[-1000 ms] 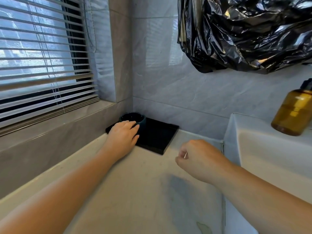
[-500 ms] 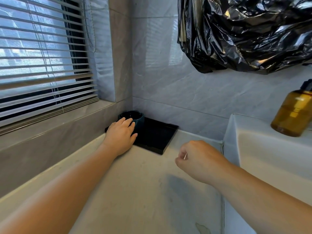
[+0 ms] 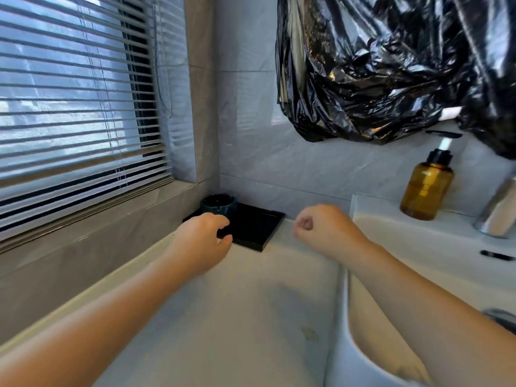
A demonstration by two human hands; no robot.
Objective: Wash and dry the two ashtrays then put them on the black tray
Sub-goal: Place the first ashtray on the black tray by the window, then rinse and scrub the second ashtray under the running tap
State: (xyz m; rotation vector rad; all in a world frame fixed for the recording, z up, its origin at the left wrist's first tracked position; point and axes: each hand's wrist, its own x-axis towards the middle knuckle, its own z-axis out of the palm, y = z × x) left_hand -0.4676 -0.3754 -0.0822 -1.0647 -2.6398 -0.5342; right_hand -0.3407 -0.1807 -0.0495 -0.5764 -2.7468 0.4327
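Observation:
A dark teal ashtray (image 3: 219,203) stands upright on the back left corner of the black tray (image 3: 257,230), in the corner of the counter below the window. My left hand (image 3: 201,241) hovers just in front of the ashtray over the tray's near edge, with loosely curled fingers that hold nothing and do not touch the ashtray. My right hand (image 3: 321,227) is a closed fist above the counter to the right of the tray, with nothing seen in it. I see only one ashtray.
The pale counter (image 3: 251,303) runs toward me, with the white sink (image 3: 418,247) on its right. An amber pump bottle (image 3: 425,191) and a chrome tap (image 3: 499,213) stand on the sink's back rim. A black plastic bag (image 3: 391,65) hangs above. Window blinds (image 3: 69,107) fill the left.
My left hand has let go of the ashtray and drawn back toward me. The ashtray stays on the tray. My view has swung right, showing more of the sink.

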